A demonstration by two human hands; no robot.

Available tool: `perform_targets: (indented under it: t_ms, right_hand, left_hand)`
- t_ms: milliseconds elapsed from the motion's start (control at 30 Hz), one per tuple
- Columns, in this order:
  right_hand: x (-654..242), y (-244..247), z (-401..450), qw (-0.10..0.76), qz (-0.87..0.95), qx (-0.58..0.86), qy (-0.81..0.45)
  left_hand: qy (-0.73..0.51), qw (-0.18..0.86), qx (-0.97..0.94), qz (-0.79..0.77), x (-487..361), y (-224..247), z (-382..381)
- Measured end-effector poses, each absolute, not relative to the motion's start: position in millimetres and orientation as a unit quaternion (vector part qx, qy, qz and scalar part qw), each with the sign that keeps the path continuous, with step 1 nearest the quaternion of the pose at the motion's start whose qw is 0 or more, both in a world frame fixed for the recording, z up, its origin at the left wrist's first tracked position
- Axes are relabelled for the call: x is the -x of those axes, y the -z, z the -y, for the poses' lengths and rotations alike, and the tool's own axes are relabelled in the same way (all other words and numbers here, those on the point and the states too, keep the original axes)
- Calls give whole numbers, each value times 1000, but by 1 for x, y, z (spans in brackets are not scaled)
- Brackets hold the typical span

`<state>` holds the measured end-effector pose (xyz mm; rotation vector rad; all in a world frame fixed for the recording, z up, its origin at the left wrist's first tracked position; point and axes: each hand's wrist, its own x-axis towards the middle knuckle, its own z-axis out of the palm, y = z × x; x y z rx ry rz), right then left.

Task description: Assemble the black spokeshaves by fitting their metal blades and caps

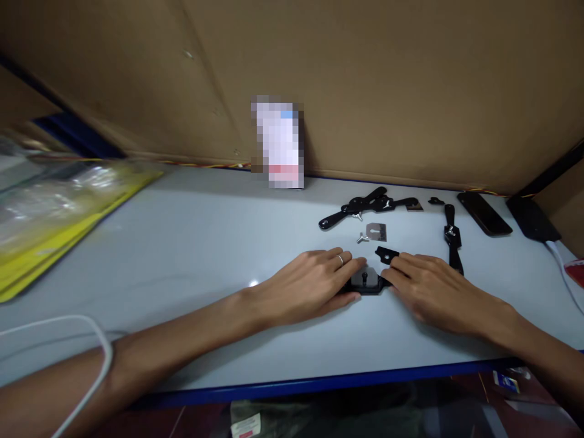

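Observation:
My left hand [314, 283], with a ring on one finger, is closed round the left side of a black metal tool body [370, 291] lying on the table. A flat grey blade [360, 277] sits in the middle of that body, with a small dark screw standing up through it. At the body's right side is my right hand [422, 289], its fingers closed on a small black plate [386, 255] with a hole. Just beyond the hands lie a loose slotted blade [376, 232] and a silver wing screw [362, 238].
Black handled tools [351, 208] lie farther back, another [451, 237] at the right. A phone [484, 213] and a dark device [533, 219] are at the far right. Clear plastic bags [55, 204] cover a yellow sheet [68, 252] at left. A white cable [107, 347] crosses my left forearm.

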<state>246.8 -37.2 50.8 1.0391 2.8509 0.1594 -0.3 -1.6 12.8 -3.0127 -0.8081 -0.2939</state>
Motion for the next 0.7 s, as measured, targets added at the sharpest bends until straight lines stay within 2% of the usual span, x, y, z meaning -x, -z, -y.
perform_targets:
  t_ms: [233, 367, 700]
  right_hand:
    - [-244, -46, 38, -79, -913, -399, 31]
    - [-235, -34, 31, -160, -862, -456, 154]
    - [-228, -29, 24, -155, -809, -506, 256]
  left_hand:
    - [82, -8, 962, 259, 0, -15, 1]
    - [92, -21, 961, 259, 0, -16, 1]
    - [94, -35, 960, 260, 0, -10, 0]
